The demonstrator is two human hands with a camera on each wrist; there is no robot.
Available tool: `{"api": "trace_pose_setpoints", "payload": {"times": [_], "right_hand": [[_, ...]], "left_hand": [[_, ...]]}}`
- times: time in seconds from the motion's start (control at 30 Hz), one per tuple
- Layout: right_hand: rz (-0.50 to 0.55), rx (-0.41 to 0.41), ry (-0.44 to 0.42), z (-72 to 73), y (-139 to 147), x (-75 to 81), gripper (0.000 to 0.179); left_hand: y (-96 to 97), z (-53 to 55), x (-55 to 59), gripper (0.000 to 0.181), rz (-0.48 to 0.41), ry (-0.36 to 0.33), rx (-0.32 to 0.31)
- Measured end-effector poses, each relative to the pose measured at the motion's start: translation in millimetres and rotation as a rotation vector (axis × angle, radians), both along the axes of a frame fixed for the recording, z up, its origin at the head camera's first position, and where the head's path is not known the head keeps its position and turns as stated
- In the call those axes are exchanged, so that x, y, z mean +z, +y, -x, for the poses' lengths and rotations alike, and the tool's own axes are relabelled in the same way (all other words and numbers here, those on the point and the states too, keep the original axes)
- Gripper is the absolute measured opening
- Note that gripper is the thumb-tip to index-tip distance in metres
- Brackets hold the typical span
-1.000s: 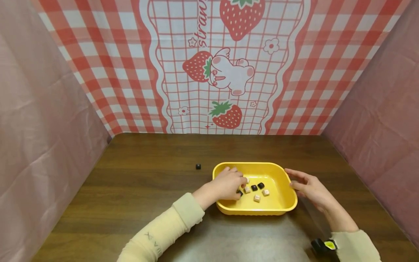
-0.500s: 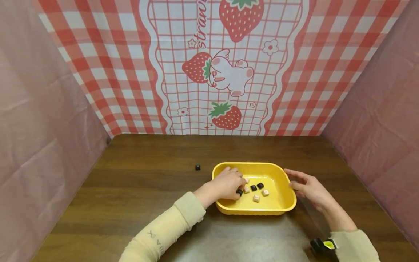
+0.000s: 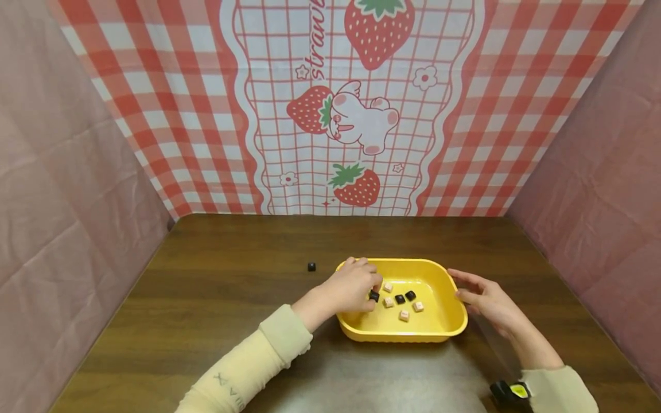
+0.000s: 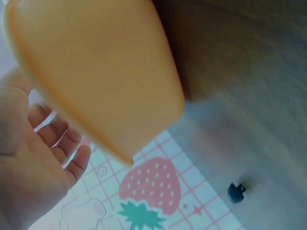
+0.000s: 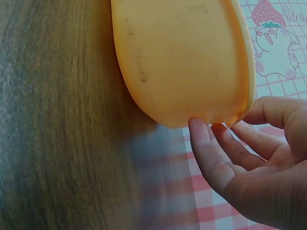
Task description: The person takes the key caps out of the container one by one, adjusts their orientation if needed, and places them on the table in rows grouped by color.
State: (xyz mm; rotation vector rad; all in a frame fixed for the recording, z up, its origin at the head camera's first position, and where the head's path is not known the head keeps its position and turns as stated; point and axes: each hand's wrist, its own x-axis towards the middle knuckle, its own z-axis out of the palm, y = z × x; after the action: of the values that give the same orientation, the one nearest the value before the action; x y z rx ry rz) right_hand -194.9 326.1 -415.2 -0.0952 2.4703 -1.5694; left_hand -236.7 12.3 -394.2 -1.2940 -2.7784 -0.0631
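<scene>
My left hand reaches over the left end of a yellow plastic tray and pinches a small black keycap between thumb and fingers. In the left wrist view its curled fingers show beyond the tray's wall, and the pinched keycap is hidden. At the opposite end, my right hand holds the tray's rim, with fingers against the outer wall in the right wrist view. Inside the tray lie several cream keycaps and two more black keycaps.
A lone black keycap lies on the brown wooden table, left of the tray. Behind the table hangs a red-checked strawberry cloth, with pink cloth at both sides. A black device with a yellow-green patch is at the right sleeve.
My left hand has risen slightly and shifted left with the pinched black keycap, uncovering more of a cream keycap. The right hand stays at the tray's rim.
</scene>
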Motion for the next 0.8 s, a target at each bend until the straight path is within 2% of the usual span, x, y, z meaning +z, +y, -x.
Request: {"api": "trace_pose_setpoints", "payload": {"times": [0.3, 0.5, 0.6, 0.8], "right_hand": [[-0.072, -0.017, -0.004, -0.6, -2, 1.3, 0.060], [-0.049, -0.019, -0.001, -1.4, -2, 1.4, 0.060], [-0.042, -0.020, -0.001, -1.5, -2, 1.7, 0.060], [-0.040, -0.019, -0.002, -1.1, -2, 0.9, 0.059]], "left_hand": [[-31.9, 1.8, 14.3, 0.021, -0.116, 0.044, 0.047], [-57.5, 7.7, 23.0, 0.019, -0.167, 0.086, 0.092], [-70.6, 14.1, 22.0, 0.018, -0.199, 0.110, 0.113], [-97.5, 25.2, 14.1, 0.016, -0.228, 0.124, 0.201]]}}
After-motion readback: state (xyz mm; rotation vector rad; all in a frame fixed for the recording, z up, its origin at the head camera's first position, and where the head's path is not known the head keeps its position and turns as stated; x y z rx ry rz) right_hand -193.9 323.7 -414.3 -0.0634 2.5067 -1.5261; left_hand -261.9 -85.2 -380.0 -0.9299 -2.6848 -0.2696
